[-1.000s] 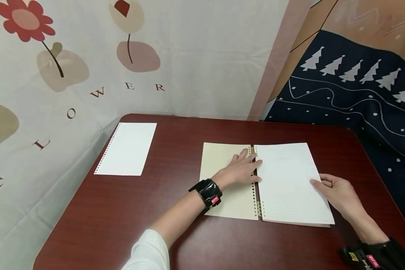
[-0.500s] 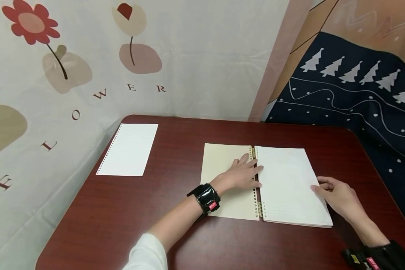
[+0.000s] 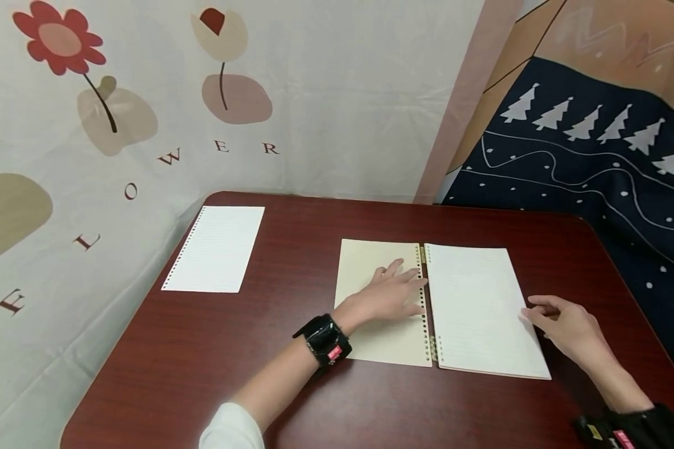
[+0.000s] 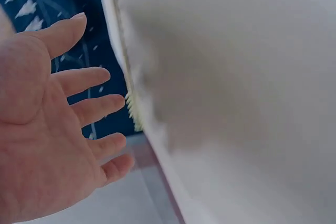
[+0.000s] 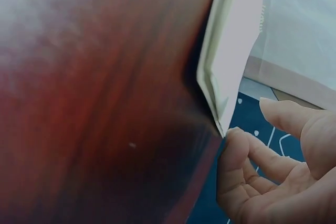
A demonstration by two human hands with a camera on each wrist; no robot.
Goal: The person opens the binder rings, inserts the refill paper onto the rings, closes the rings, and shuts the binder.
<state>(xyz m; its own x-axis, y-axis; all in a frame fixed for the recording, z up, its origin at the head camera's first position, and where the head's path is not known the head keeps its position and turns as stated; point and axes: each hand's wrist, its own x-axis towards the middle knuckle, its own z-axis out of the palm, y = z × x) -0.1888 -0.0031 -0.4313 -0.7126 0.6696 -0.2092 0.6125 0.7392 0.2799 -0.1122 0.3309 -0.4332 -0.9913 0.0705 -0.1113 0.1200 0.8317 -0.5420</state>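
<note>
An open loose-leaf notebook lies on the table in the head view, with a cream sheet (image 3: 356, 268) on its left side and a stack of white lined paper (image 3: 477, 305) on its right. A gold ring spine (image 3: 433, 348) runs between them. My left hand (image 3: 382, 299) is over the cream sheet with spread fingers pointing at the spine; the left wrist view shows its palm (image 4: 47, 124) apart from the paper. By the stack's right edge is my right hand (image 3: 567, 327), its fingers loosely bent. In the right wrist view, its thumb (image 5: 286, 115) is apart from its fingers, near the stack's corner.
A loose punched white sheet (image 3: 213, 249) lies at the table's far left. The dark red table (image 3: 292, 249) is bounded by a white flower-print curtain (image 3: 337, 112) behind and a navy tree-print cloth (image 3: 584, 162) at the right.
The white stack's top sheet, askew earlier, now lines up with those below. My left hand has drawn left off the spine and lifted. The right thumb has slid off the page edge.
</note>
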